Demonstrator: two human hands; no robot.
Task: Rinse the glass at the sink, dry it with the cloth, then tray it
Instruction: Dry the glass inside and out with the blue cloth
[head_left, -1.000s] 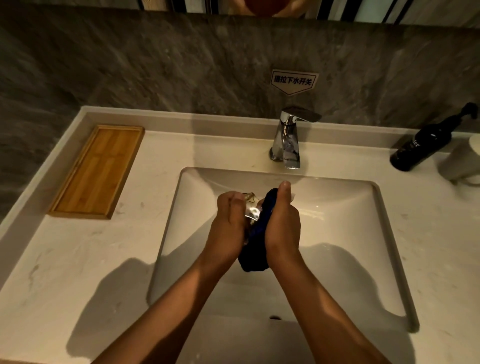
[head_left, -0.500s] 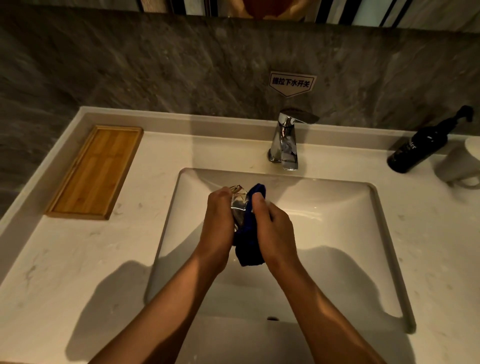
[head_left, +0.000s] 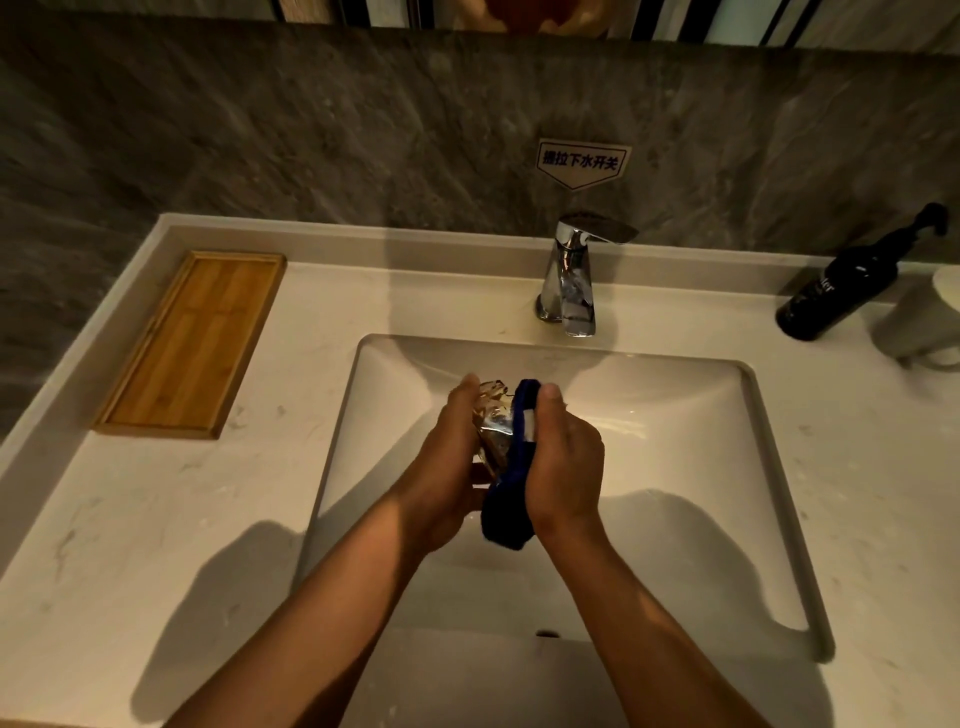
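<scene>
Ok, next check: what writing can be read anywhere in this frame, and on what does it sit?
"提拉下水开关": blue characters on the white sign stuck to the wall above the faucet.
"...ter": pale letters on the dark pump bottle; only the word's end shows, and the smaller print is too blurred to read.

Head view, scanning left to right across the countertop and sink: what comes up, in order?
wooden tray → left hand → glass → blue cloth → right hand → dark pump bottle → white cup
</scene>
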